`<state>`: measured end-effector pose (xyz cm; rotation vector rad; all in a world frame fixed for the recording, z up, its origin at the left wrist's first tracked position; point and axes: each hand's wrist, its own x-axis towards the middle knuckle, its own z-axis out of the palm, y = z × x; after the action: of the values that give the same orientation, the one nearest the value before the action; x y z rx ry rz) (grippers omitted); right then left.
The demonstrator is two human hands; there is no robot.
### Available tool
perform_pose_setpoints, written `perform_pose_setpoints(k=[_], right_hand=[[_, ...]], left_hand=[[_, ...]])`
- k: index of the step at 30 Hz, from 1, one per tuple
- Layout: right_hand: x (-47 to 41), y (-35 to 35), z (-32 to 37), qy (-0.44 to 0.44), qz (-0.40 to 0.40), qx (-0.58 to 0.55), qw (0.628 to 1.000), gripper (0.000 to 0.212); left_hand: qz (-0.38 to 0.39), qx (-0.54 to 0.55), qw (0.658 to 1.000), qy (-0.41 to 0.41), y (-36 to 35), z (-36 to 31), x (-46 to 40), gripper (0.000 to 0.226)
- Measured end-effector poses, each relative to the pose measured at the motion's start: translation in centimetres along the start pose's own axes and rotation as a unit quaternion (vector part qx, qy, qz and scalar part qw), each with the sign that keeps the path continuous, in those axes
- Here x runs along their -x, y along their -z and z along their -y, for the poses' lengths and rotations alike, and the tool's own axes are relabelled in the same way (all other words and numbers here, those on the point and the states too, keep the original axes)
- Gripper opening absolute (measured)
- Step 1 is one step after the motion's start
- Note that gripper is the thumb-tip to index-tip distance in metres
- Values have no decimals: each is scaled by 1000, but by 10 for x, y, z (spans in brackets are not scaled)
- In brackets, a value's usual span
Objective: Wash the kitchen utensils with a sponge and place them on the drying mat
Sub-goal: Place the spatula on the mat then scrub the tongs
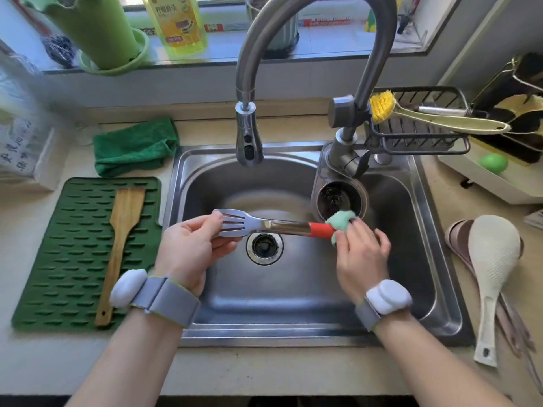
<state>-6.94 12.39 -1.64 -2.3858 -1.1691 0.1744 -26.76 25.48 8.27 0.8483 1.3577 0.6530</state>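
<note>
Slotted turner (264,226) level, head left, red handle right, probably sponge-wrapped.

Dark green ridged mat (44,259); light wooden spatula (122,245); steel tongs (264,226), red grip; sponge (340,221), apparently mint green.

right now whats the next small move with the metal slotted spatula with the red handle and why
Probably slide the light green sponge in the right hand leftward along the metal slotted spatula with the red handle: it sits only at the handle end, while the left hand pinches the slotted head over the steel sink.
</note>
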Motion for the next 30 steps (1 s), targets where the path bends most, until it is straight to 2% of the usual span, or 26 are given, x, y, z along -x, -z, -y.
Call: perform_pose_setpoints(k=[2, 5, 7, 9, 10, 12, 13, 15, 17, 20, 22, 24, 26, 28, 30], right_hand=[[2, -7, 41, 44, -24, -19, 999, 39], [17, -12, 112, 176, -33, -43, 983, 36], [13, -5, 116, 210, -23, -38, 977, 40], [6, -2, 80, 167, -18, -10, 986, 39], [3, 2, 57, 116, -16, -12, 993, 36], [0, 9, 26, 39, 0, -52, 998, 41], [1, 11, 27, 45, 11, -68, 997, 42], [3, 11, 51, 119, 31, -85, 989, 39], [2, 16, 76, 184, 128, -130, 966, 41], [-20, 39, 76, 190, 335, -201, 901, 30], [-30, 50, 67, 196, 387, -189, 881, 15], [-35, 53, 64, 209, 378, -174, 885, 12], [-34, 49, 64, 216, 339, -119, 908, 17], [-28, 41, 63, 246, 214, -19, 945, 20], [-19, 35, 59, 290, 79, 51, 952, 18]], left_hand=[[-3, -3, 1000, -9, -9, 4, 0, 22], [12, -1, 1000, -22, -24, 13, 7, 23], [20, 12, 999, -28, -26, 17, 11, 22], [26, -1, 998, -54, -20, 13, 11, 21], [27, -13, 997, -73, -15, 11, 10, 21], [30, -33, 993, -109, -9, 6, 9, 21], [37, -44, 991, -120, -10, 6, 10, 21], [44, -82, 985, -146, -16, 10, 11, 22], [58, -124, 975, -175, -19, 14, 11, 21], [91, -147, 964, -204, -13, 15, 10, 20], [116, -158, 954, -227, -9, 14, 9, 19], [137, -161, 951, -227, -7, 13, 7, 18], [124, -167, 958, -197, -9, 15, 7, 15], [85, -157, 980, -90, -13, 19, 12, 28], [72, -106, 989, 73, -17, 20, 19, 50]])
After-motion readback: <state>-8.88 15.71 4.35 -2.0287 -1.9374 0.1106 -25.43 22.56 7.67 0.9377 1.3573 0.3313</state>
